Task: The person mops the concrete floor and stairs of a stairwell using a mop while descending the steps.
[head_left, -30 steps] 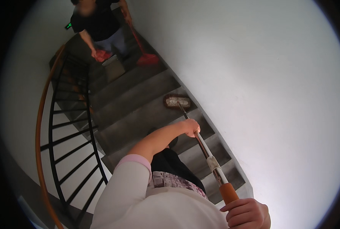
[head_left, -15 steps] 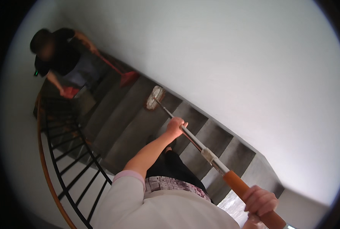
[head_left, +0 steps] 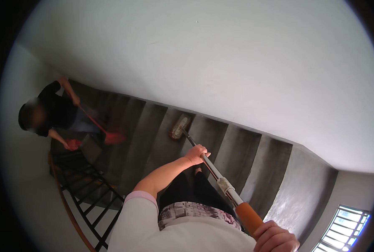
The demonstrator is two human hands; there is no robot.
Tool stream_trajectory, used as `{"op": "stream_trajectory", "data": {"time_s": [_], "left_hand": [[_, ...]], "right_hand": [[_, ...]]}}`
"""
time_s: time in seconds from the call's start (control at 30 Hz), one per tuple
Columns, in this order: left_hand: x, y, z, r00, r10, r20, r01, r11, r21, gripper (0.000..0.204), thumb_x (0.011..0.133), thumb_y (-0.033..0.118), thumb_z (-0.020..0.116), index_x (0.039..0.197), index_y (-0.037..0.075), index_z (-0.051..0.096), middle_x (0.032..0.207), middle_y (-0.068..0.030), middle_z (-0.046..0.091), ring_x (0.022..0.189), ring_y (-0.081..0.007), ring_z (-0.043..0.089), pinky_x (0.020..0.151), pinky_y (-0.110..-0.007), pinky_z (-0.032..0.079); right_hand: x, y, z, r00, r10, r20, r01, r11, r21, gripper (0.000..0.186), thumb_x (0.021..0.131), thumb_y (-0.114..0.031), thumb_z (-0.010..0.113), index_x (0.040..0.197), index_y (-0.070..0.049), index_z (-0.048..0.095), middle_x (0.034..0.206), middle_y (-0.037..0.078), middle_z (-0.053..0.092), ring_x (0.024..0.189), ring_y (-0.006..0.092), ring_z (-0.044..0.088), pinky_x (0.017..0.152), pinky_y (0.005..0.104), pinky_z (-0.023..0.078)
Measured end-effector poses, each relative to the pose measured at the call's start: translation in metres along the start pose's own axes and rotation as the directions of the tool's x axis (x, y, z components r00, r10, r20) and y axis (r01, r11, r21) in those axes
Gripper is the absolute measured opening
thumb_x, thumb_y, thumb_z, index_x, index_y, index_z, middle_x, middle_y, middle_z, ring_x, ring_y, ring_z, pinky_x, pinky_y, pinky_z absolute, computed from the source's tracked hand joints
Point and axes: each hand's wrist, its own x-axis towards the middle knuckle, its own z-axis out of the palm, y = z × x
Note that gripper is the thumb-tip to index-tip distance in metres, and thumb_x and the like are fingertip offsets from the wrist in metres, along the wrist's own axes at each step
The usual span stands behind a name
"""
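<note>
My left hand [head_left: 196, 153] grips the metal pole of a mop [head_left: 213, 168] near its middle, above a taped joint. My right hand [head_left: 275, 237] is closed round the orange grip [head_left: 247, 214] at the lower right. The flat mop head [head_left: 179, 126], dirty white with a brown fringe, lies on a grey step [head_left: 208, 134] near the wall edge. My dark-trousered legs and one foot show below the pole, on the stairs.
Farther along the stairs at left, a person [head_left: 59, 107] holds a red broom [head_left: 113, 137], blurred, and a dustpan with a red part [head_left: 71, 144]. A railing [head_left: 69, 206] curves along the lower left. A white wall [head_left: 245, 67] borders the steps; a window [head_left: 342, 227] shows lower right.
The view has swung round, so the stairs run more level across the picture. The co-worker appears farther left and lower, with the broom blurred in motion. Both my hands still hold the pole.
</note>
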Motion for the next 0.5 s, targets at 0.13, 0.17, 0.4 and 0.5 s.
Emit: {"op": "stream_trajectory", "data": {"time_s": [0.13, 0.17, 0.4, 0.5], "left_hand": [[-0.005, -0.004, -0.006, 1.0, -0.001, 0.017, 0.001, 1.0, 0.022, 0.026, 0.078, 0.025, 0.061, 0.063, 0.005, 0.058, 0.07, -0.0103, 0.059, 0.078, -0.0304, 0.056, 0.068, -0.041, 0.048], [-0.013, -0.002, -0.007, 0.999, -0.02, -0.042, 0.021, 0.999, 0.026, 0.026, 0.078, 0.024, 0.062, 0.061, 0.005, 0.057, 0.069, -0.0107, 0.058, 0.077, -0.0306, 0.056, 0.067, -0.041, 0.047], [-0.033, -0.044, -0.018, 0.91, -0.08, -0.406, 0.126, 0.988, 0.089, 0.032, 0.074, 0.02, 0.066, 0.053, 0.005, 0.047, 0.061, -0.0136, 0.052, 0.066, -0.0346, 0.053, 0.06, -0.043, 0.044], [-0.039, -0.061, -0.029, 0.925, -0.132, -0.356, 0.189, 0.973, 0.129, 0.033, 0.074, 0.021, 0.065, 0.053, 0.005, 0.047, 0.064, -0.0129, 0.053, 0.069, -0.0335, 0.053, 0.061, -0.042, 0.044]], "right_hand": [[-0.021, 0.026, -0.005, 0.98, -0.175, 0.098, 0.169, 0.983, 0.072, 0.017, 0.076, -0.008, 0.064, 0.076, -0.007, 0.046, 0.065, 0.007, 0.051, 0.055, 0.0207, 0.051, 0.061, 0.0402, 0.047], [-0.023, 0.028, -0.004, 0.984, -0.16, 0.081, 0.152, 0.983, 0.101, 0.02, 0.079, -0.01, 0.061, 0.069, -0.008, 0.044, 0.058, 0.005, 0.049, 0.052, 0.0198, 0.049, 0.064, 0.0417, 0.045], [-0.022, 0.057, -0.018, 0.934, 0.0, 0.358, -0.032, 0.996, 0.084, 0.021, 0.071, 0.001, 0.07, 0.063, -0.006, 0.052, 0.058, 0.004, 0.056, 0.06, 0.022, 0.058, 0.074, 0.042, 0.047], [-0.044, 0.069, -0.031, 0.978, 0.129, 0.161, -0.143, 0.987, 0.078, 0.019, 0.068, 0.0, 0.072, 0.063, -0.006, 0.055, 0.058, 0.003, 0.056, 0.063, 0.0216, 0.059, 0.076, 0.045, 0.047]]}}
